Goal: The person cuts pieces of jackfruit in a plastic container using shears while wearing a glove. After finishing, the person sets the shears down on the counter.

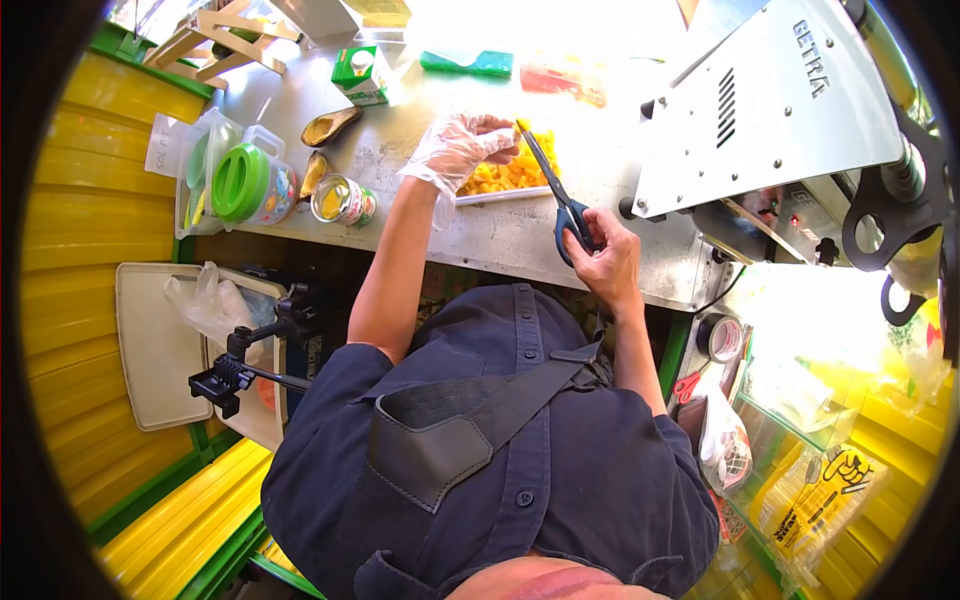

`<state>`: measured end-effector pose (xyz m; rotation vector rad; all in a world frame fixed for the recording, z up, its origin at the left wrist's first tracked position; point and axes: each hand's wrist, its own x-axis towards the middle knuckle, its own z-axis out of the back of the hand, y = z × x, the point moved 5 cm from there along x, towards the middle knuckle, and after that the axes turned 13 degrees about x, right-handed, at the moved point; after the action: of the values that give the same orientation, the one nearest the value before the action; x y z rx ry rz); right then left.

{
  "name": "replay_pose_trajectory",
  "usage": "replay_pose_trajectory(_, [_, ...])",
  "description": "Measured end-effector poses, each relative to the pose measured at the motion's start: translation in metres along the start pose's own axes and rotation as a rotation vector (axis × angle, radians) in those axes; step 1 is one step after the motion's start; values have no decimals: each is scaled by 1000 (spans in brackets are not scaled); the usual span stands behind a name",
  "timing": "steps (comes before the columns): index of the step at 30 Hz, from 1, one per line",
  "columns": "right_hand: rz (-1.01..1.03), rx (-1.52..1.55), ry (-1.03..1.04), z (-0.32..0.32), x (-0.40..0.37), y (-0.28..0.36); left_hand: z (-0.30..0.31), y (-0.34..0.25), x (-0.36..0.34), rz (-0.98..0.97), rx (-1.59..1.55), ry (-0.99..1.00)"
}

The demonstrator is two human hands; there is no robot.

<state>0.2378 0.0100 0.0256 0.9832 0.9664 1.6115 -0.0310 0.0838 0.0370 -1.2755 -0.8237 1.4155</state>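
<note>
My right hand [608, 258] is closed around the dark handles of a pair of scissors [550, 170], whose blades point up and left over the tray. My left hand [465, 150], in a clear plastic glove, pinches a small piece of yellow fruit [522, 125] right by the scissor tips. Below both lies a white tray [505, 198] heaped with cut yellow fruit chunks [500, 178]. An opened tin can [343, 200] stands left of my gloved wrist, with yellow showing inside.
Fruit skins [330, 125], a green-and-white carton [360, 75] and a green-lidded jug [243, 183] stand left on the metal table. Behind are green [467, 63] and red packets [563, 84]. A GETRA machine [770, 110] fills the right side; a tape roll [720, 338] is below it.
</note>
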Motion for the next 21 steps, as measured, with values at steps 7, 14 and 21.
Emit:
replay_pose_trajectory(7, [22, -17, 4, 0, 0, 5, 0, 2, 0, -82, -29, 0])
replay_pose_trajectory(14, [-46, 66, 47, 0, -1, 0, -3, -1, -4, -93, 122, 40])
replay_pose_trajectory(21, [-101, 191, 43, -7, -8, -24, -6, -3, -2, -136, 341, 6])
